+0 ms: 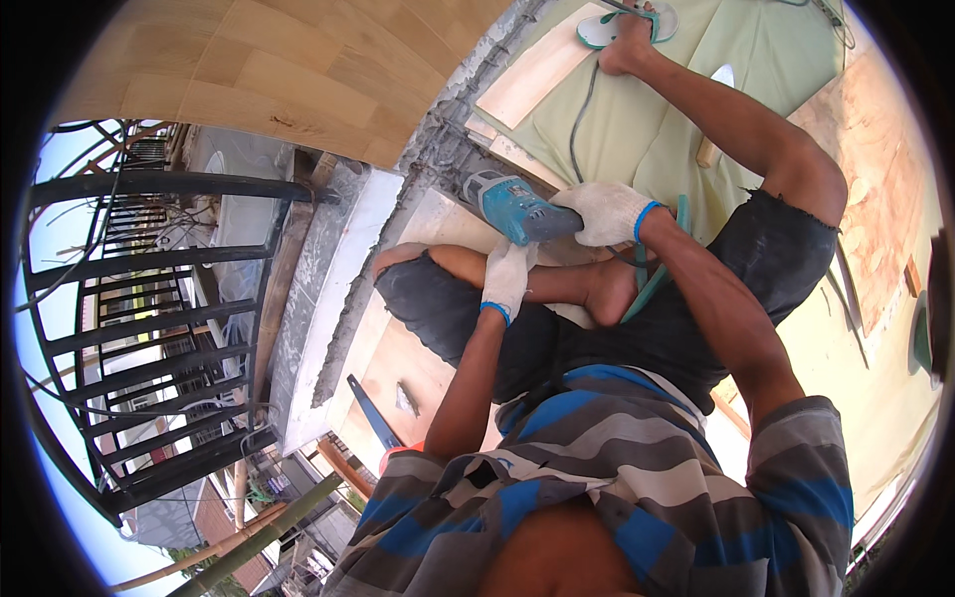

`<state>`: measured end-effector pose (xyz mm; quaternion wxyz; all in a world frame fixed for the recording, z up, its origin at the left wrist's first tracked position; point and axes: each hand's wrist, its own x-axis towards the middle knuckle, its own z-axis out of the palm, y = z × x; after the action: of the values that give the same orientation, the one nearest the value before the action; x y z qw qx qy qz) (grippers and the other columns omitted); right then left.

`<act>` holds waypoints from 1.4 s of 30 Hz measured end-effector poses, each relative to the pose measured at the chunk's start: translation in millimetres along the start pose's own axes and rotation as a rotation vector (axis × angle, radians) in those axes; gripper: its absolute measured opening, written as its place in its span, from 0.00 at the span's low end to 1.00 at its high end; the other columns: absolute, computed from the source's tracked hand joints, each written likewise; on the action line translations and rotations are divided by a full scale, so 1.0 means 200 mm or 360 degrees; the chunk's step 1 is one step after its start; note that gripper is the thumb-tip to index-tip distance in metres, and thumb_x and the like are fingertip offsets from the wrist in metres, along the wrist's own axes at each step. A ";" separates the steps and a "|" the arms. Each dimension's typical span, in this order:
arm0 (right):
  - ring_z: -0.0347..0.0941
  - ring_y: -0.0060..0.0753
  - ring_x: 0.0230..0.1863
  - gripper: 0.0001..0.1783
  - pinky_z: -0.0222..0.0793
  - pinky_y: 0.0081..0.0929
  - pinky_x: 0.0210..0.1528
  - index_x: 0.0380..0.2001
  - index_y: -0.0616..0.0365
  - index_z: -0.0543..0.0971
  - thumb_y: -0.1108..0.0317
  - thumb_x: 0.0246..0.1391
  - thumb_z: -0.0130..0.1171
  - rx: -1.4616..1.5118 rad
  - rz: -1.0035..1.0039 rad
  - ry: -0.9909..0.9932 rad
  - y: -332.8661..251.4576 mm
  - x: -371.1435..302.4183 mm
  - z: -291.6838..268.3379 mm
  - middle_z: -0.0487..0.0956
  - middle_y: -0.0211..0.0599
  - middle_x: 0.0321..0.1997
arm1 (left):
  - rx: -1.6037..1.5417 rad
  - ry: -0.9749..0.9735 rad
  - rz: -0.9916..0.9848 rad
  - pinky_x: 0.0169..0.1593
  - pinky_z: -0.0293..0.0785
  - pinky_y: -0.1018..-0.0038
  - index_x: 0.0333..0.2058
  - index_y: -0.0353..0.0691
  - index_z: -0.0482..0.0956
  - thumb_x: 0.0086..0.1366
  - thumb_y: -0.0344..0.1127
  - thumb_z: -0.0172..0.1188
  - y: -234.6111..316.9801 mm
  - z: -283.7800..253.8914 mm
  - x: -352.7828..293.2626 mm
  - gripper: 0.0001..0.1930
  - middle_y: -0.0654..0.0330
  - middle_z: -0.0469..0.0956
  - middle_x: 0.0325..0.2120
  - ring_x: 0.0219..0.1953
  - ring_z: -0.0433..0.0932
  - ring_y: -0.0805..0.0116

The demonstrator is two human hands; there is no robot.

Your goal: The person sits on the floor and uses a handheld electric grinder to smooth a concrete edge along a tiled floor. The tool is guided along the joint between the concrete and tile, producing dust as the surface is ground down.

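Both my hands wear cream knitted gloves with blue cuffs. My right hand (604, 214) is closed round the dark grey rear handle of a teal corded power tool (514, 206); its exact kind I cannot make out. The tool lies sideways above my bent left leg, its grey front end toward the wall edge. Against the tool's near side, my left hand (507, 279) is closed on its body, with the fingertips partly hidden. A dark cord (579, 124) runs along the cloth beyond the tool.
Pale boards (537, 70) lie on light green sheeting (696, 80). Left of me, a rough concrete edge (343, 338) borders a drop with a black metal railing (149, 259). A blue bar-shaped tool (373, 411) with a red end lies near my left elbow. Tan tiling (298, 70) is beyond.
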<state>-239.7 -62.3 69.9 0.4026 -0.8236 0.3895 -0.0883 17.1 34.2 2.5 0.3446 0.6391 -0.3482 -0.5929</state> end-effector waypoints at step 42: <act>0.92 0.54 0.41 0.06 0.90 0.50 0.44 0.38 0.56 0.86 0.68 0.59 0.67 -0.0837 -0.0538 0.0201 -0.17 0.01 -0.02 0.88 0.46 0.35 | -0.1472 -0.0450 -0.0217 0.75 0.80 0.51 0.80 0.48 0.69 0.81 0.82 0.46 0.01 -0.07 0.19 0.48 0.53 0.76 0.74 0.73 0.79 0.53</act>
<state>-220.0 -53.8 96.7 0.1306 -0.9454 0.2809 -0.1012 33.3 0.4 -15.0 0.5021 0.3536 -0.0490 -0.7877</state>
